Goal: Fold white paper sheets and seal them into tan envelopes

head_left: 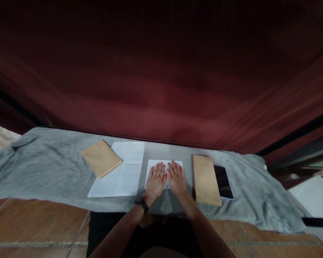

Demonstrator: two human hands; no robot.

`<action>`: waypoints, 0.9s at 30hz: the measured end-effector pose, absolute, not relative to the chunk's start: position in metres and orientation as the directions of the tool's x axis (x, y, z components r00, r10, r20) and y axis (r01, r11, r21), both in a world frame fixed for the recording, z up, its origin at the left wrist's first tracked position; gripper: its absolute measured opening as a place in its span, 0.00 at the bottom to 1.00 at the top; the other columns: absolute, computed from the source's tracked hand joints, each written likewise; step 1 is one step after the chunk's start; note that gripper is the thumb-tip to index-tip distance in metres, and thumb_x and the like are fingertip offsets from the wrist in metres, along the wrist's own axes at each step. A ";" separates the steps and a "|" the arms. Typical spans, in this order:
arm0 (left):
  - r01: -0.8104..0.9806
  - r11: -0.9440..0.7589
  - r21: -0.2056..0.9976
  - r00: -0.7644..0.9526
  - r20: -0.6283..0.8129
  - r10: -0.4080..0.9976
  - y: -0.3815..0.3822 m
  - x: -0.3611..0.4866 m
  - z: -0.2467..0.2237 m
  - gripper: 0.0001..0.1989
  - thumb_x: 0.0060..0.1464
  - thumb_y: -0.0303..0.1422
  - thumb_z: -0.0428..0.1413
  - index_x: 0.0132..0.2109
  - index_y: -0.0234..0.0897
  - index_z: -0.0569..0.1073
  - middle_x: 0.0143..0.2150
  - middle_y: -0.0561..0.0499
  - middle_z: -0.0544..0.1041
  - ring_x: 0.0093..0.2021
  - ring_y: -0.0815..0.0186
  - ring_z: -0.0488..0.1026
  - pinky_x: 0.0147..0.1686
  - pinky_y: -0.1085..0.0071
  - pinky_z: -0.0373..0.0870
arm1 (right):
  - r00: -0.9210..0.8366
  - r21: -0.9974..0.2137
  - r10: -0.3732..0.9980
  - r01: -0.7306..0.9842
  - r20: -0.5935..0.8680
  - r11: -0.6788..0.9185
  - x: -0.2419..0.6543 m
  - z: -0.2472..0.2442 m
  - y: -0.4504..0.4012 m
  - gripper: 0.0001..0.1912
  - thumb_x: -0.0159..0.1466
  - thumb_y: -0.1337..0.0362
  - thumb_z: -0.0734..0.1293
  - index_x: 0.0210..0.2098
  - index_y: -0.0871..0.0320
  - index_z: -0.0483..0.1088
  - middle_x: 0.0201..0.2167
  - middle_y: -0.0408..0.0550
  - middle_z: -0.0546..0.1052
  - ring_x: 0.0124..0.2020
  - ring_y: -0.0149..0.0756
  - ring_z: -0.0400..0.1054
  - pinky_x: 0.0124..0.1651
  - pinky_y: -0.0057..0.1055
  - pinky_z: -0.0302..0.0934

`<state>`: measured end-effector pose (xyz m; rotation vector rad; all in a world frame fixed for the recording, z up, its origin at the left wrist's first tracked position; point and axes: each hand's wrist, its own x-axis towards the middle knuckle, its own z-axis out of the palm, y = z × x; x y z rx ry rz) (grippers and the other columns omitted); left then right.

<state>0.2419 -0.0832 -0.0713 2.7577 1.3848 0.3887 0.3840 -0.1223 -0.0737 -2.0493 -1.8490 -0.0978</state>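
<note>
A folded white sheet of paper (pixel 154 163) lies in the middle of the grey cloth, partly hidden under both hands. My left hand (pixel 155 181) rests flat on it with fingers stretched out and a dark band on the wrist. Beside it, my right hand (pixel 176 178) also lies flat on the paper, fingers extended. The two hands almost touch at the thumbs. To their left are unfolded white paper (pixel 126 179) with crease lines and a brown envelope (pixel 101 157) overlapping it. Right of the hands sits a stack of brown envelopes (pixel 206 179).
A dark-screened phone or tablet (pixel 223 181) lies partly under the brown stack. Grey cloth (pixel 253 186) covers the narrow surface. A dark red upright panel (pixel 161 118) stands along its far edge. Below are brown floor tiles (pixel 43 222); a white object (pixel 314 197) is at right.
</note>
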 end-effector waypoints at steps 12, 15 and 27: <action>0.813 -0.567 0.132 0.545 0.168 0.821 -0.070 0.244 -0.068 0.27 0.68 0.34 0.42 0.72 0.44 0.59 0.74 0.51 0.57 0.75 0.53 0.48 0.71 0.50 0.47 | 0.103 -0.216 0.964 0.975 0.244 -0.050 0.383 -0.077 -0.110 0.25 0.76 0.61 0.52 0.69 0.56 0.59 0.71 0.49 0.60 0.70 0.45 0.54 0.71 0.49 0.43; 0.821 -0.556 0.129 0.535 0.167 0.828 -0.070 0.244 -0.067 0.27 0.68 0.34 0.41 0.72 0.40 0.58 0.74 0.49 0.56 0.75 0.55 0.48 0.72 0.51 0.45 | 0.127 -0.208 0.959 0.975 0.255 -0.074 0.383 -0.079 -0.111 0.25 0.75 0.60 0.54 0.69 0.57 0.59 0.71 0.52 0.59 0.71 0.46 0.52 0.71 0.48 0.44; 0.842 -0.499 0.206 0.452 0.236 0.860 -0.069 0.234 -0.069 0.32 0.68 0.42 0.41 0.72 0.26 0.55 0.73 0.35 0.56 0.74 0.52 0.51 0.71 0.51 0.49 | 0.236 -0.199 0.909 0.964 0.345 -0.175 0.386 -0.083 -0.121 0.30 0.75 0.57 0.55 0.69 0.70 0.56 0.70 0.66 0.58 0.71 0.50 0.52 0.70 0.50 0.48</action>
